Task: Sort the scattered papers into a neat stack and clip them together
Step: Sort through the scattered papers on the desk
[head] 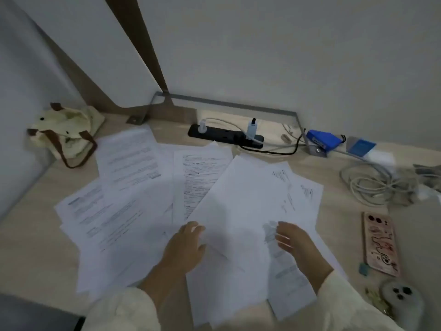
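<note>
Gathering comes first: my left hand (185, 244) and right hand (297, 242) lie flat, each grip open, on the papers (133, 211) fanned across the counter (23, 247) at mid-frame; next I judge they must be swept together, squared, then clipped.

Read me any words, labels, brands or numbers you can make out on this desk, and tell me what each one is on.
None can be read.
Scattered papers: printed lines, too blurred to read.
Blue box: a label strip, illegible.
Blue and white packet: no legible text.
Phone case: cartoon drawings only, no words visible.
Power strip: no marking visible.
</note>
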Tool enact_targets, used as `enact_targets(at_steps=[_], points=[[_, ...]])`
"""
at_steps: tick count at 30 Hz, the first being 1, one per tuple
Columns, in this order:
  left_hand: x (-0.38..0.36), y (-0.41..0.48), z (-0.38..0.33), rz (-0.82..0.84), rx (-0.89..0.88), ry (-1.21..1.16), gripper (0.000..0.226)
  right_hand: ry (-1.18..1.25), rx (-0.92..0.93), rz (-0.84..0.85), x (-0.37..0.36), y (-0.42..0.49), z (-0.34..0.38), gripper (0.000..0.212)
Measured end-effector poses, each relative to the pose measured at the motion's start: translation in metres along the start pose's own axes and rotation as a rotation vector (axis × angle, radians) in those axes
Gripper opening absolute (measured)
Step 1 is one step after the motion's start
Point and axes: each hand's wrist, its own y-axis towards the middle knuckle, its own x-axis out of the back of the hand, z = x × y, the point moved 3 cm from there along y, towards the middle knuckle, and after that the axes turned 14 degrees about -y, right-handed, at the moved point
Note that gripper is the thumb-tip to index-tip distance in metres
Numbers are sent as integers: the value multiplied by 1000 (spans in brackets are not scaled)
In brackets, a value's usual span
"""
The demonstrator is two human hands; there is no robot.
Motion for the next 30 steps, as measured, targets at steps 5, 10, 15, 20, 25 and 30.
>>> enact_targets(at_steps=[5, 10, 15, 20, 25, 30], points=[[5, 18, 33, -172, 211, -116, 55, -147, -100, -75, -11, 13, -33, 18], [20, 53, 50, -367, 460, -506, 61, -165, -95, -85, -22, 22, -33, 41], [20, 77, 68, -396, 618, -680, 62, -60, -121, -34, -39, 27, -32, 27], [20, 90, 69, -281, 563, -633, 43, -115, -103, -158, -47, 33, -30, 26], [30, 79, 47, -285, 341, -729, 19, -135, -11, -275, -31, 33, -15, 17], [45, 48, 29, -271, 267, -965, 18, -190, 130, -527, 12, 15, 25, 8]])
